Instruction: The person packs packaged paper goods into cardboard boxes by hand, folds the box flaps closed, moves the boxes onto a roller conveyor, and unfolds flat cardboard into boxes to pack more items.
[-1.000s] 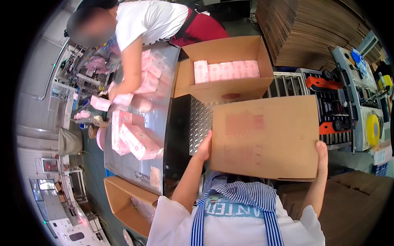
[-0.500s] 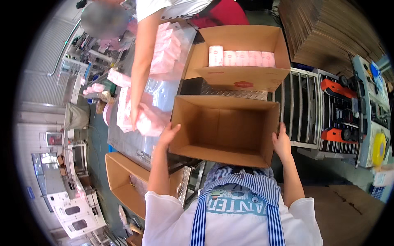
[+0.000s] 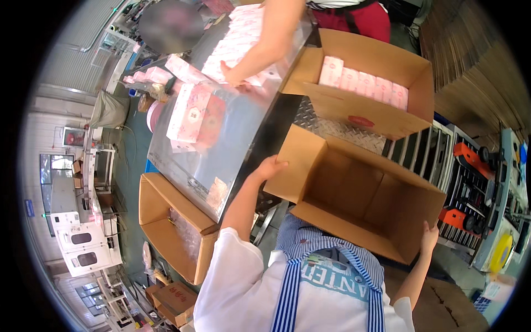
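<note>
An open cardboard box (image 3: 354,191) is tilted in front of me, its brown inside bare. My left hand (image 3: 270,167) grips the edge of its left flap (image 3: 298,163), which is folded outward, with the thumb on the inner face. At the near right corner my right hand (image 3: 429,239) holds the box wall, its fingers partly hidden by the cardboard. Just beyond stands another open cardboard box (image 3: 376,113) with a row of pink-and-white packs (image 3: 366,84) inside.
A metal table (image 3: 232,133) at the left bears stacked pink packs (image 3: 238,41). A co-worker's arm (image 3: 265,52) reaches over them. Rollers (image 3: 417,148) run to the right. Another open carton (image 3: 177,227) stands at the lower left, and flat cardboard (image 3: 470,72) is piled far right.
The box between my hands has turned and tilted down at the right, and its left flap now sticks outward. The co-worker's hand has moved from the near packs to the farther stack.
</note>
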The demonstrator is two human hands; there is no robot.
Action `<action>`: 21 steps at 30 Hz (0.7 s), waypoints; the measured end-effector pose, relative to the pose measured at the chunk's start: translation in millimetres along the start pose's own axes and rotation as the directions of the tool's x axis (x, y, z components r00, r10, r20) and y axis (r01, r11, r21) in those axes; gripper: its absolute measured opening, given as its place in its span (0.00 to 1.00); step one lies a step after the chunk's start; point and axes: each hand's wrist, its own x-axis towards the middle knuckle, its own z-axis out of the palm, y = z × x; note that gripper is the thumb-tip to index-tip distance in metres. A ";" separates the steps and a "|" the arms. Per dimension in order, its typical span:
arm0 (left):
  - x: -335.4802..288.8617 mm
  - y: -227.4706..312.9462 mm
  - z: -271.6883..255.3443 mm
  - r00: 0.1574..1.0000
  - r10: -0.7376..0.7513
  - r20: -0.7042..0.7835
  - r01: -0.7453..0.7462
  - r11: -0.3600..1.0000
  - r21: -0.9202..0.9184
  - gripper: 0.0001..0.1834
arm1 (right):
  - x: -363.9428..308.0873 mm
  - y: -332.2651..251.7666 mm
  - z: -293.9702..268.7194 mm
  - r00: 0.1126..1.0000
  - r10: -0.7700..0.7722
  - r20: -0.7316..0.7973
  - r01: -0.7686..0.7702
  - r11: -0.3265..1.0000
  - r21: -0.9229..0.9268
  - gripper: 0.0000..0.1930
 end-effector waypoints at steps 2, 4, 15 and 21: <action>11.4 -33.3 -4.9 0.925 0.006 -0.380 0.176 0.880 0.442 0.21 | -1.9 -14.9 20.1 1.000 0.008 -0.004 -0.008 0.998 0.056 0.17; 18.1 -35.8 -10.0 0.886 0.146 -0.441 0.176 0.773 0.609 0.20 | -23.0 -66.8 30.4 1.000 0.019 0.021 -0.018 0.996 -0.083 0.17; -15.5 19.6 -274.7 0.692 0.288 -0.663 0.367 0.650 0.665 0.25 | -34.5 -186.5 143.2 0.978 -0.058 -0.202 -0.031 0.910 -0.413 0.28; -37.9 -15.2 -353.9 0.717 0.051 -0.695 0.516 0.631 0.579 0.47 | -25.4 -348.8 230.3 0.749 -0.662 -0.033 0.546 0.645 -0.535 0.28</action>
